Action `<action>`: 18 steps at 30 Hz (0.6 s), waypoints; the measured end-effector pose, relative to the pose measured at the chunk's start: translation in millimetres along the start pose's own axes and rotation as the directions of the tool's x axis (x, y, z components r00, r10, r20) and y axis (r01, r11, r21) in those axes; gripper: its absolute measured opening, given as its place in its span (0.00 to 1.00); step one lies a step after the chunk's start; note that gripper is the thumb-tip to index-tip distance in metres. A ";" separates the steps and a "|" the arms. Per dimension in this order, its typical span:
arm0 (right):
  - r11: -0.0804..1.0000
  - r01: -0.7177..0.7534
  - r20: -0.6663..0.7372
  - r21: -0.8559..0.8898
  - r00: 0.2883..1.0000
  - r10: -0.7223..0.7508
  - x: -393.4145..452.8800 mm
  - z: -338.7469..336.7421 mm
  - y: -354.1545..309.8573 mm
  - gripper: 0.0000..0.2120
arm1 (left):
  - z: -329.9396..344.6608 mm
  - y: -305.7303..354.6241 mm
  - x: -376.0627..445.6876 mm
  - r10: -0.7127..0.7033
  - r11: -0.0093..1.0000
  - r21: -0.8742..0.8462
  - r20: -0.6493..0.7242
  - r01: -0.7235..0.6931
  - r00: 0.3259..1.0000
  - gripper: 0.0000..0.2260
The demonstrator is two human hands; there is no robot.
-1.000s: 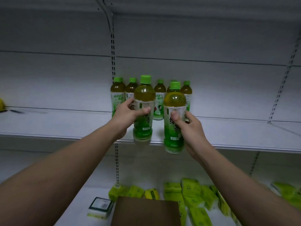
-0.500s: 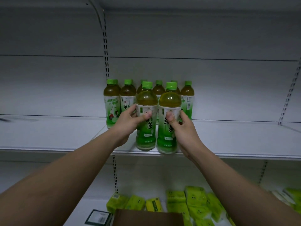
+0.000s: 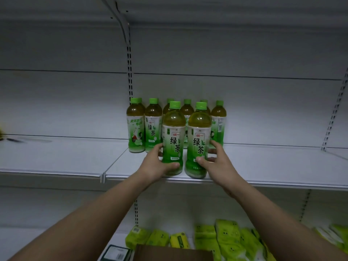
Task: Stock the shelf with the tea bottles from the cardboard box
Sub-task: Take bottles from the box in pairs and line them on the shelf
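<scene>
Now that both tea bottles have come down from the air onto the shelf (image 3: 56, 162), they stand at its front edge, where a second ago I was carrying them in front of the back row (image 3: 153, 125). My grip has also slid lower on each one, from the shoulder of the label to near the base. I judge that this pair is as good as stocked; what remains is to nudge them back toward the row and let go.

My left hand (image 3: 156, 164) wraps the left bottle (image 3: 173, 136) low down, thumb across the front, fingers curled behind. My right hand (image 3: 216, 162) holds the right bottle (image 3: 199, 138) the same way, thumb on the front and fingers round its far side. Both forearms reach up and forward from below the shelf, converging on the pair.

Beneath the shelf, the cardboard box (image 3: 173, 253) shows only its top edge, with green packets (image 3: 226, 236) beside it on the lower level.
</scene>
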State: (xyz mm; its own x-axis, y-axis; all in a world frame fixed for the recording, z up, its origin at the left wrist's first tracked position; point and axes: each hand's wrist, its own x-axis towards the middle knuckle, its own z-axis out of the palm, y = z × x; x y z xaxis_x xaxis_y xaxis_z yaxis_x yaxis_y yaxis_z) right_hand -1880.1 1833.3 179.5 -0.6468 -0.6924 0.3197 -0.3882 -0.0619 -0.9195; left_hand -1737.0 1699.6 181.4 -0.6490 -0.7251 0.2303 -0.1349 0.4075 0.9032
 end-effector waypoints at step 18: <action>0.953 -0.005 -0.074 -0.304 0.997 -0.019 45.9 20.4 18.0 0.20 | 20.3 -22.6 38.7 0.025 0.980 0.198 -0.261 0.028 0.965 0.25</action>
State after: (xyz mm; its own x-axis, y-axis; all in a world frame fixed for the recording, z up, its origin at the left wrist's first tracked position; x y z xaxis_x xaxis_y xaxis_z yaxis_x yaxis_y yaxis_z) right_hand -1903.4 1785.7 172.9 -0.6863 -0.6359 0.3529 -0.5664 0.1629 -0.8079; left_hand -1774.3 1673.7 162.5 -0.4341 -0.8346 0.3392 -0.2986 0.4885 0.8199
